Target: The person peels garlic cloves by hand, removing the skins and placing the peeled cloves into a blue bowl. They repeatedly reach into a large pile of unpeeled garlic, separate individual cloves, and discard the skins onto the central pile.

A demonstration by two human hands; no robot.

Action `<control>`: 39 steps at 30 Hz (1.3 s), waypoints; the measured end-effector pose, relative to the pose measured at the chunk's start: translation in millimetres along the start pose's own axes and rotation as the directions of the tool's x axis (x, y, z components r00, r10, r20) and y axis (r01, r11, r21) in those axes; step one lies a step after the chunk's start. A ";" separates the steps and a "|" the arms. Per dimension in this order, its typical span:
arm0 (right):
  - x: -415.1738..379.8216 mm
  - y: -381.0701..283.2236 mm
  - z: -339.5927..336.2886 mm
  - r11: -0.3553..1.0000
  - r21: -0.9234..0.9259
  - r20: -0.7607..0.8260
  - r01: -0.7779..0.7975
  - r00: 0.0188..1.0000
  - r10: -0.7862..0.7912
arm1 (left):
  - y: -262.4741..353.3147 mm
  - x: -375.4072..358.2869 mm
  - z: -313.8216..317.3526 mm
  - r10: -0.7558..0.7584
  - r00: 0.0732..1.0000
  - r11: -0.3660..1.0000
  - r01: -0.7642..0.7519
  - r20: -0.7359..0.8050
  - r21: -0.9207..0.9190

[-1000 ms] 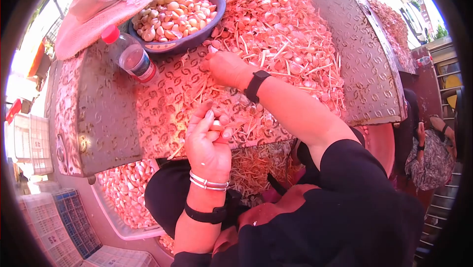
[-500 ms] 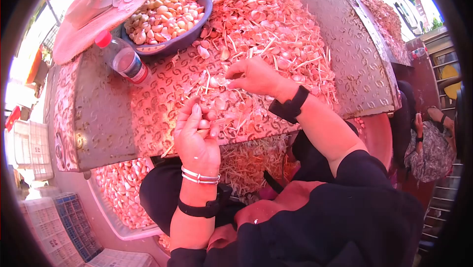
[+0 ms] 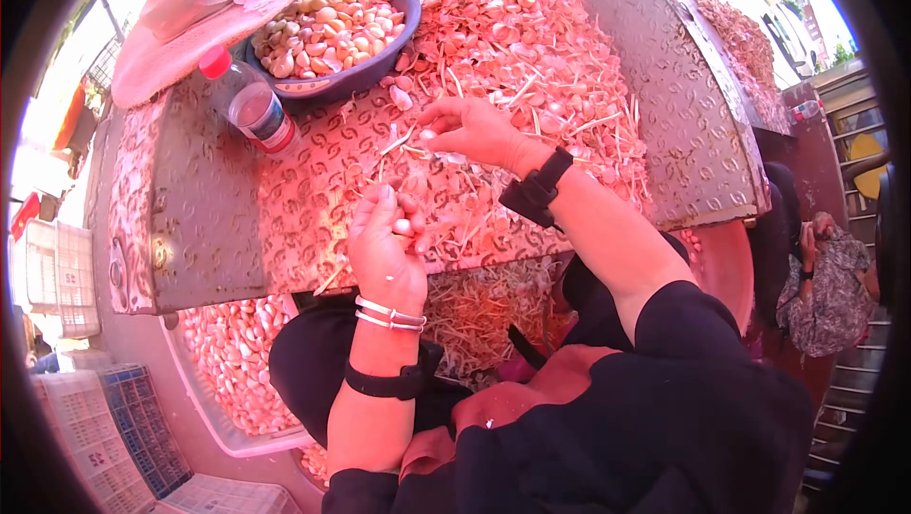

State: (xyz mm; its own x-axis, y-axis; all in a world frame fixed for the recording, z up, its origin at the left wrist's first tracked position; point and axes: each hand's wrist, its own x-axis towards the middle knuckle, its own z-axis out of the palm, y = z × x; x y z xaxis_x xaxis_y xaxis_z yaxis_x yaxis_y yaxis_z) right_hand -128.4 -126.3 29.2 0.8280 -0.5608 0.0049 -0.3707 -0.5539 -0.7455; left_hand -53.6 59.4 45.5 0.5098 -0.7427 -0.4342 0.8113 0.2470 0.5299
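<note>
My left hand [image 3: 387, 243] is palm up near the table's front edge, its fingers curled round a pale garlic clove [image 3: 402, 227]. Further forward, my right hand [image 3: 474, 134] is above the scattered skins, with its thumb and fingers closed on another whitish clove [image 3: 428, 135]. A big heap of garlic skins and dry stalks [image 3: 531, 49] lies on the patterned metal table [image 3: 204, 220] beyond and right of my right hand. At the back left a blue basin [image 3: 410, 25] holds many peeled cloves [image 3: 332, 25].
A bottle with a red cap [image 3: 256, 111] stands before a straw hat [image 3: 190, 11]. Below the table are a tub of cloves [image 3: 237, 353] at left and a pink basin [image 3: 731, 272] at right. Crates [image 3: 95, 438] are at lower left. Another person [image 3: 826, 296] is at far right.
My right hand has moved slightly left and now has a clove at its fingertips. My left hand has shifted a little right, still holding its clove. The view has shifted slightly.
</note>
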 end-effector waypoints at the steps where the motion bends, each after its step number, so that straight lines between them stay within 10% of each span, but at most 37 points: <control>1: -9.0 -6.0 -5.8 0.940 0.325 0.105 -0.100 0.992 0.069 | -2.2 0.5 0.7 -0.022 1.000 0.999 0.022 -0.006 0.023; 3: -29.7 -15.2 -9.5 0.779 0.613 0.197 -0.130 0.980 0.008 | -4.5 -1.2 6.6 -0.052 0.998 0.994 0.053 -0.019 0.100; 7: -63.5 -48.2 -12.6 0.892 -0.012 -0.028 0.452 0.892 -0.452 | -15.5 -4.0 10.9 -0.139 0.990 0.954 0.129 0.015 0.271; 18: -79.0 -58.3 -34.0 0.864 0.489 0.036 0.122 0.986 -0.160 | -12.5 -18.2 21.4 -0.110 0.959 0.976 0.054 0.263 0.210; 20: -73.4 -55.8 -44.3 0.637 0.769 0.027 -0.054 0.998 0.053 | -7.5 -24.6 25.0 -0.111 0.944 0.982 0.056 0.310 0.179; 25: -28.8 -3.3 -47.4 0.893 0.450 -0.207 -0.025 0.970 0.132 | 17.2 -75.0 47.1 -0.110 0.747 0.991 0.137 0.656 0.011; 28: 5.5 21.7 -37.4 0.998 -0.006 -0.299 0.059 0.952 -0.058 | 33.1 -111.6 56.6 -0.087 0.493 0.975 0.221 0.866 -0.028; 30: 24.9 24.7 -28.2 0.931 -0.350 -0.210 0.109 0.959 -0.191 | 33.0 -108.2 61.2 -0.020 0.151 0.953 0.303 0.988 -0.027; 34: 38.7 19.0 -1.8 0.686 -0.722 0.064 0.086 0.996 -0.058 | 23.9 -134.2 75.1 0.164 0.297 0.944 0.229 0.941 -0.237; 39: 23.4 9.9 12.9 0.711 -0.696 0.066 0.103 0.995 -0.079 | 30.6 -139.7 70.2 0.134 0.352 0.918 0.308 0.926 -0.250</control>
State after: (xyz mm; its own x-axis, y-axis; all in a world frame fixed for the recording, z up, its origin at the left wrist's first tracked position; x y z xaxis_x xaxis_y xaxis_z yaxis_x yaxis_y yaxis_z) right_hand -107.2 -136.9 13.4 0.8807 -0.4732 0.0197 -0.4711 -0.8796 -0.0658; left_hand -120.1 127.0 173.6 0.0231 -0.8050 0.5928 0.9732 0.1539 0.1710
